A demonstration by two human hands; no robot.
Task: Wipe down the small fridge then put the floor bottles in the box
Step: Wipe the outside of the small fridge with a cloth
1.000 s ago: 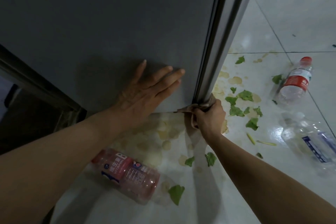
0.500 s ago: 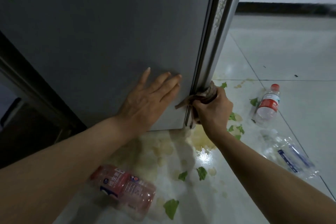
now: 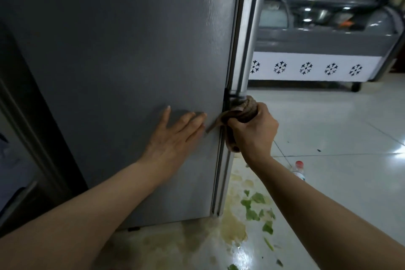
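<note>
The grey side of the small fridge [image 3: 131, 61] fills the left and middle of the view. My left hand [image 3: 175, 136] lies flat against that side, fingers straight. My right hand [image 3: 254, 131] grips a brown cloth [image 3: 243, 109] wrapped round the fridge's front door edge [image 3: 247, 39], about a third of the way up. One clear bottle with a red cap [image 3: 298, 170] lies on the floor, mostly hidden behind my right forearm. No box is in view.
Yellowish spill stains [image 3: 232, 223] and green leaf scraps [image 3: 254, 206] cover the white tiles beside the fridge's foot. A grey chest freezer with snowflake marks [image 3: 306, 68] stands across the room at the back. A dark cabinet edge [image 3: 26, 116] is on the left.
My right hand has slid the cloth up the fridge's front edge from its bottom corner. My head has lifted, so the pink bottle and the flattened clear bottle have left the view.
</note>
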